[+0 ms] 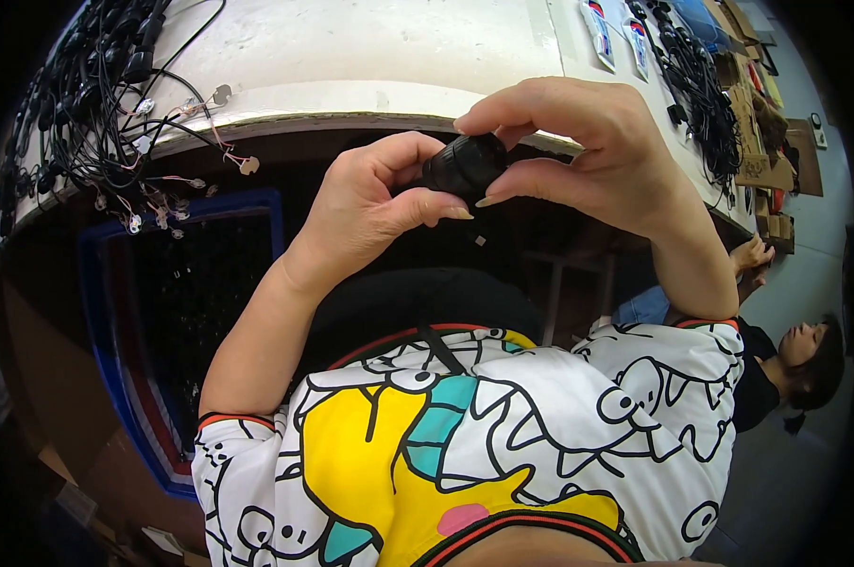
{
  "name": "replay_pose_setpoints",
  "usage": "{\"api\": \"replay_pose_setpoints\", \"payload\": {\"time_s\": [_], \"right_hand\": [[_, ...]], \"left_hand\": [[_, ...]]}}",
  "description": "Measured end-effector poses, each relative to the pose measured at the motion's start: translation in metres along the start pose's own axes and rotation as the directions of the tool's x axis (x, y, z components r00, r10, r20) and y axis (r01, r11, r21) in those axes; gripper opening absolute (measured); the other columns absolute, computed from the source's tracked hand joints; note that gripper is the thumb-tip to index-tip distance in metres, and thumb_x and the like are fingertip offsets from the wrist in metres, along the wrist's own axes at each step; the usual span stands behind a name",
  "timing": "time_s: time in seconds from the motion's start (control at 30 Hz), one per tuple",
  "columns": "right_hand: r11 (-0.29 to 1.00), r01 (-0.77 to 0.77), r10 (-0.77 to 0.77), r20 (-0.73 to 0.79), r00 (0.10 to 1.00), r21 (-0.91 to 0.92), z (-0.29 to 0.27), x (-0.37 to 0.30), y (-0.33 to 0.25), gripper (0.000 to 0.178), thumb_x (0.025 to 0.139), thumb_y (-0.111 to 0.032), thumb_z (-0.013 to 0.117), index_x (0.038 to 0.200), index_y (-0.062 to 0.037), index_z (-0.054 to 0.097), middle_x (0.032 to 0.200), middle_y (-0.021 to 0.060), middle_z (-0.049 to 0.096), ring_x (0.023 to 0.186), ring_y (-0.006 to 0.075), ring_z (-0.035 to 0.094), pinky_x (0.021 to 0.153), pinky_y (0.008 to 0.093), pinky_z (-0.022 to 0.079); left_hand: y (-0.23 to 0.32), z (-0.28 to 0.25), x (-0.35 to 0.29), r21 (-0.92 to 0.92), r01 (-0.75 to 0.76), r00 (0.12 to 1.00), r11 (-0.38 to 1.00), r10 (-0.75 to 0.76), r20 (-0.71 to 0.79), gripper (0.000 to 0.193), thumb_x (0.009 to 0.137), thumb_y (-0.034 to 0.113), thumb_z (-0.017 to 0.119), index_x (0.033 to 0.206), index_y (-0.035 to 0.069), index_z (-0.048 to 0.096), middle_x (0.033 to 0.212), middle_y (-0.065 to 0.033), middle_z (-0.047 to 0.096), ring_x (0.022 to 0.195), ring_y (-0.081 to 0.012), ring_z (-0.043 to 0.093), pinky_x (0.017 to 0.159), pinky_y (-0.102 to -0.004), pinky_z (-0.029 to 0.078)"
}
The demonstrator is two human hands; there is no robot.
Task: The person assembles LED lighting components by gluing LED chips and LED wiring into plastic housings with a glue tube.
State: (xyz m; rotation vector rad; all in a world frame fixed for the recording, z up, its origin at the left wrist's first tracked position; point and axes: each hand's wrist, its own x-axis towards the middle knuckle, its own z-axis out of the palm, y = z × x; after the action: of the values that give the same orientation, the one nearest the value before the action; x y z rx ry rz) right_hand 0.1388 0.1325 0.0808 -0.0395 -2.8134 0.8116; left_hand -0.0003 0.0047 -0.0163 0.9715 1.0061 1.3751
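Observation:
A black cylindrical plastic piece (467, 164) with a ribbed, ringed surface is held up between both hands, just in front of the table edge. My left hand (368, 200) closes around its left end, thumb along the lower side. My right hand (592, 142) pinches the wider right end between thumb and fingers. The far side of the piece and its inside are hidden. Nearest to my left hand on the table lies a bundle of black cables (115, 90), its thin wire ends with small round discs hanging over the edge.
The white table (380, 52) spans the top. Two white tubes (597, 36) and another black cable bundle (696, 104) lie at its right, with cardboard boxes (762, 142) beyond. A blue-rimmed bin (106, 312) with dark contents stands below left. A co-worker (762, 378) sits at right.

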Motion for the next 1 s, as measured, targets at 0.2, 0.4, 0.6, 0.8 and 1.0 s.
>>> {"api": "replay_pose_setpoints", "payload": {"time_s": [0.2,0.4,0.6,0.8,1.0], "right_hand": [[0.97,-0.238,0.235,0.061,0.97,0.047,0.0,0.0,-0.006,0.038,0.063,-0.017,0.074,0.093,-0.0027,0.056,0.076,0.0094,0.06,0.066,0.0185,0.06,0.059,0.0254,0.05],[0.999,-0.009,0.01,0.028,1.0,-0.041,-0.008,-0.001,-0.007,0.058,0.062,-0.011,0.074,0.114,-0.0057,0.049,0.099,0.0078,0.058,0.085,0.0182,0.058,0.074,0.0302,0.047],[0.938,-0.345,0.338,0.152,0.929,0.023,-0.012,-0.003,-0.015,0.055,0.064,-0.02,0.073,0.112,-0.0061,0.05,0.087,0.0037,0.062,0.083,0.0205,0.059,0.074,0.0299,0.045],[0.997,-0.07,0.071,0.106,0.992,-0.007,-0.022,-0.011,-0.015,0.059,0.066,-0.017,0.07,0.119,-0.008,0.044,0.094,0.0055,0.062,0.079,0.0235,0.058,0.074,0.0319,0.044],[0.994,0.098,-0.104,0.122,0.987,0.053,-0.017,-0.016,-0.015,0.053,0.067,-0.016,0.069,0.114,-0.0069,0.047,0.088,0.0053,0.062,0.076,0.024,0.058,0.074,0.0323,0.044]], "left_hand": [[0.002,0.0,0.002,-0.023,0.018,1.0,1.0,-0.018,0.012,0.021,0.071,0.003,0.065,0.09,0.0,0.057,0.07,-0.0002,0.057,0.06,-0.0041,0.051,0.055,-0.0169,0.042],[0.002,-0.003,0.006,0.048,0.061,0.997,0.997,-0.064,0.052,0.022,0.069,0.0,0.064,0.09,0.0,0.056,0.07,-0.0009,0.057,0.061,-0.005,0.052,0.055,-0.0182,0.042],[0.005,0.004,0.005,0.017,0.055,0.997,0.998,-0.056,0.045,0.021,0.072,0.0,0.062,0.092,-0.001,0.055,0.071,-0.001,0.058,0.062,-0.0057,0.053,0.056,-0.0184,0.043],[0.014,0.007,0.005,0.007,0.077,0.993,0.997,-0.077,0.091,0.021,0.071,-0.001,0.062,0.091,-0.001,0.056,0.072,-0.0009,0.058,0.062,-0.0062,0.053,0.057,-0.0187,0.043],[0.008,0.001,-0.001,0.013,0.07,0.972,0.997,-0.072,0.223,0.022,0.07,-0.003,0.062,0.091,0.0,0.057,0.072,-0.0017,0.058,0.062,-0.0062,0.053,0.057,-0.0192,0.043]]}}
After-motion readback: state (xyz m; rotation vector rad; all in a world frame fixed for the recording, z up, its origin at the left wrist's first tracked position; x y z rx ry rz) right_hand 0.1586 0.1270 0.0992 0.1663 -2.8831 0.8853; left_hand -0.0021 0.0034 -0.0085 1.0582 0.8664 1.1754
